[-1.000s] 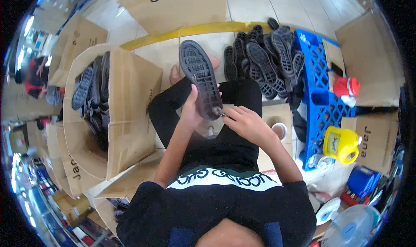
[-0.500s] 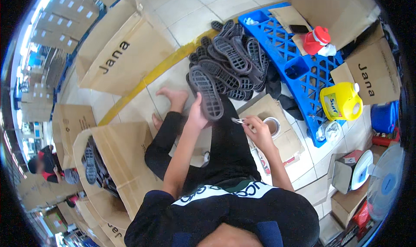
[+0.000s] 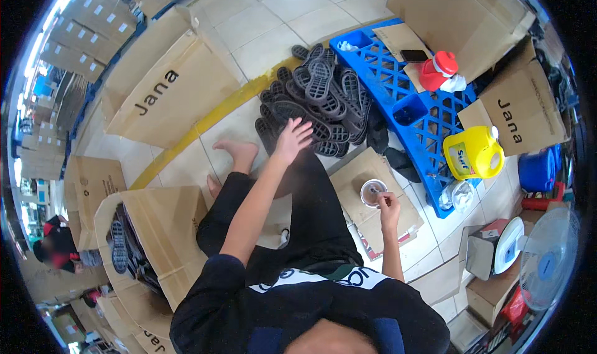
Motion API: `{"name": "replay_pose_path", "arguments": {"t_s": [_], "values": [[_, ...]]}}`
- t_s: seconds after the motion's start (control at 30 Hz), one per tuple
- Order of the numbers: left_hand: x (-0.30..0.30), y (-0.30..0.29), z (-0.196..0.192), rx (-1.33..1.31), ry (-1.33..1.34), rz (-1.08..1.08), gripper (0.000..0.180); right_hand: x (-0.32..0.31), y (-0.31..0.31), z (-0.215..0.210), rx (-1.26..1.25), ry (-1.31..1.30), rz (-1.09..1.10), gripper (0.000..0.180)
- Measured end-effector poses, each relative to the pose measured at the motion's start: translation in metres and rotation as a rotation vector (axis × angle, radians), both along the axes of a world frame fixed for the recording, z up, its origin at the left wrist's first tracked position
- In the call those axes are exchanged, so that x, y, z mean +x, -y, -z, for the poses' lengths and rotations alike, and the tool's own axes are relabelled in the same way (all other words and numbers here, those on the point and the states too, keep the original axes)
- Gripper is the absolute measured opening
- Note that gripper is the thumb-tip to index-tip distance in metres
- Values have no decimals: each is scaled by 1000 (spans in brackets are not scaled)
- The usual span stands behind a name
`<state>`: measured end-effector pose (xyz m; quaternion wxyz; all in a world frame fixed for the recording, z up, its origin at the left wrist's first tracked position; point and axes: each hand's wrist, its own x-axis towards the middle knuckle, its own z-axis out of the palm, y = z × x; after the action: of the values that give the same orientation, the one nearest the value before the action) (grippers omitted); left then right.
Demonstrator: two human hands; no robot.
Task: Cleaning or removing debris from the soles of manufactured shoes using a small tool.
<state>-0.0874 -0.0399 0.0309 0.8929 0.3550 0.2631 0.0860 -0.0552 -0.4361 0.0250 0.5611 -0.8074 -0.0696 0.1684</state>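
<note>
While left hand touches ridged rubber soles, right hand at round cup

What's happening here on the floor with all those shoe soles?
A person sits on the tiled floor. Their left hand reaches onto a pile of black shoe soles, fingers spread. Their right hand holds a small tool at a little cup on flattened cardboard. More soles fill an open carton at their left.

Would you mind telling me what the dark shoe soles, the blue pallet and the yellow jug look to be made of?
The shoe soles look like matte black rubber, with moulded tread patterns. The blue pallet appears to be rigid moulded plastic, given its open lattice. The yellow jug seems glossy plastic, with a sheen on its side.
</note>
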Motion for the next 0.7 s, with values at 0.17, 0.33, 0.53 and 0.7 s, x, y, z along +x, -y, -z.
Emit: {"name": "replay_pose_path", "arguments": {"t_s": [0.17,0.33,0.53,0.7], "values": [[-207,34,-13,526,-324,-19,54,-4,9,44,168,-308,177,12],[-369,54,-116,1146,-399,106,37,34,21,101,403,-686,189,30],[-549,48,-287,607,-509,-773,38,29,-98,84,571,-794,-91,30],[-735,-24,-213,1123,-1135,-627,40,20,-151,55,650,-679,-191,29]]}}
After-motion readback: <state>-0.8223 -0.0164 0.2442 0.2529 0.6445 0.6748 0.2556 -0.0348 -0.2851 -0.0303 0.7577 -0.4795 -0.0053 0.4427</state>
